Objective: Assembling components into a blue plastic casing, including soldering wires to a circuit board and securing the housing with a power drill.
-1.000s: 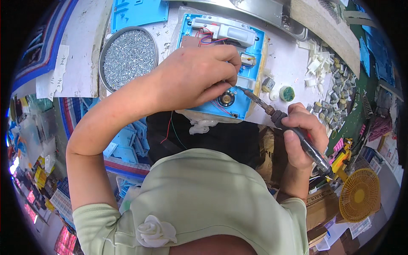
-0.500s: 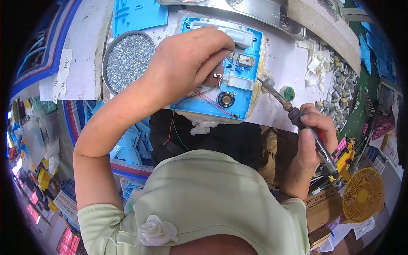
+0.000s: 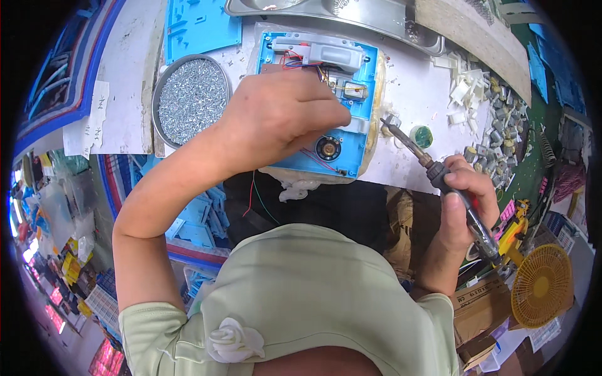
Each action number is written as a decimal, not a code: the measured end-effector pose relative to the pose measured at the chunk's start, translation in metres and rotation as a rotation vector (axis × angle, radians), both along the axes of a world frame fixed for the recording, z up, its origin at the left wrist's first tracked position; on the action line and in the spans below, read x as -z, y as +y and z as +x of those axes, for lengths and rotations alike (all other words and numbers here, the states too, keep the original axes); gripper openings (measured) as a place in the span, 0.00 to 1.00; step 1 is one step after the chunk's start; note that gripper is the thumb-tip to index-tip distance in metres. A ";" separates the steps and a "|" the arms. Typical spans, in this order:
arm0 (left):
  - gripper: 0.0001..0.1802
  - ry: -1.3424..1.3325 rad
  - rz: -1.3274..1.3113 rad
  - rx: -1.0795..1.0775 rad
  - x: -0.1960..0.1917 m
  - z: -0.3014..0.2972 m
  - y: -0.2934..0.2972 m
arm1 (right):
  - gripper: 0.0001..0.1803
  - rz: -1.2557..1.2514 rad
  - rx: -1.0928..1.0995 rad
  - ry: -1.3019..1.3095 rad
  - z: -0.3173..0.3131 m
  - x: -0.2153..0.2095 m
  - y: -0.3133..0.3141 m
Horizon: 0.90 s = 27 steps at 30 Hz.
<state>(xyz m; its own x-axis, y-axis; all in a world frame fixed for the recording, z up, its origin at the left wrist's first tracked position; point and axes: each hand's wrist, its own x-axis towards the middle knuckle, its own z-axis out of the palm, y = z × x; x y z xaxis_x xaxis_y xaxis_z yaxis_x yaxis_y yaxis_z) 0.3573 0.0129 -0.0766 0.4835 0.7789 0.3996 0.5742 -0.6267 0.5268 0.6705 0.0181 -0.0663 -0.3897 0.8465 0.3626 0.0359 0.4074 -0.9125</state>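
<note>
On the bench lies an open blue plastic casing (image 3: 372, 78) with electronics inside. My left hand (image 3: 282, 119) is over its middle, thumb and fingers drawn together near a pale grey plastic part (image 3: 357, 125); whatever the fingertips pinch is hidden. Above the knuckles, red and blue wires (image 3: 291, 60) run beside the edge of a brown board, mostly covered by the hand. A small metal motor (image 3: 355, 91) and a round black speaker (image 3: 328, 148) sit in the casing. My right hand (image 3: 469, 197) grips a soldering iron (image 3: 461, 194), its tip just right of the casing.
Left of the casing stands a round pan (image 3: 155, 103) of small metal screws, with a blue plastic panel (image 3: 204, 31) behind. A metal tray (image 3: 389, 28) lies at the back. White plastic pieces (image 3: 461, 88), several small motors (image 3: 498, 131) and a green round item (image 3: 421, 136) are at right.
My left hand has come from the casing's far side toward its middle, uncovering wires and the grey part at the back. The soldering iron has barely moved.
</note>
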 end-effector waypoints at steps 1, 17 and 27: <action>0.13 -0.013 -0.038 -0.018 0.000 0.001 -0.001 | 0.13 -0.002 0.001 0.000 0.000 0.000 0.000; 0.11 0.025 -0.100 0.005 0.007 0.007 -0.011 | 0.11 0.029 -0.137 -0.043 -0.021 0.002 0.000; 0.10 0.034 -0.064 0.035 0.009 0.005 -0.008 | 0.11 0.005 -0.214 -0.136 -0.027 -0.001 0.001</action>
